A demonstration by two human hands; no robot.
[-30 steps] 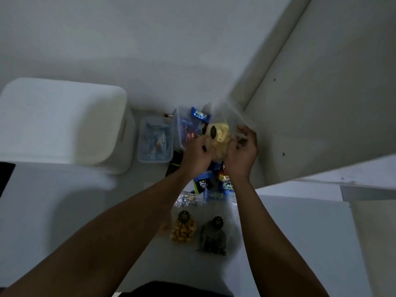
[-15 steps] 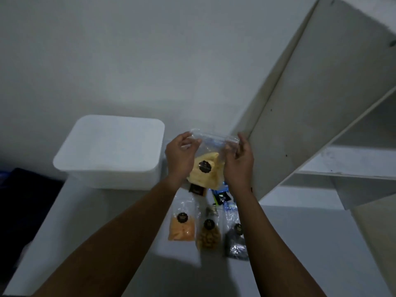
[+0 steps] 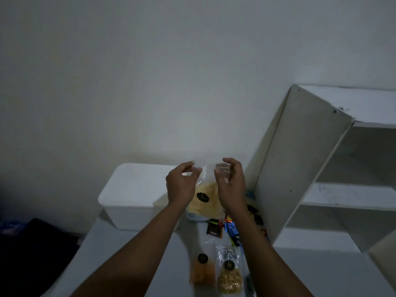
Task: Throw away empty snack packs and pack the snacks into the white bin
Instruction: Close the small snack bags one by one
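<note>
1. Bin [image 3: 128, 189]: sits on the counter [image 3: 332, 275], left of and below my left hand. Its top reads as a flat lid, so I judge it closed.
2. Left hand [image 3: 182, 185]: thumb and forefinger pinch the left top edge of the pack [image 3: 205, 200].
3. Pack: clear film with yellow chips inside. It hangs between both hands above the counter and is not in the bin.
4. Right hand [image 3: 231, 185]: pinches the right top edge.
5. Change: half a second ago my hands held the mouth stretched wide. Now they stand closer together and the mouth is slack.
6. Meaning: the pack is not empty. I judge it belongs in the bin, not the trash.
7. Below the hands: orange pack [image 3: 202, 273], nut pack [image 3: 229, 277] and wrappers [image 3: 231, 230] wait on the counter.
</note>
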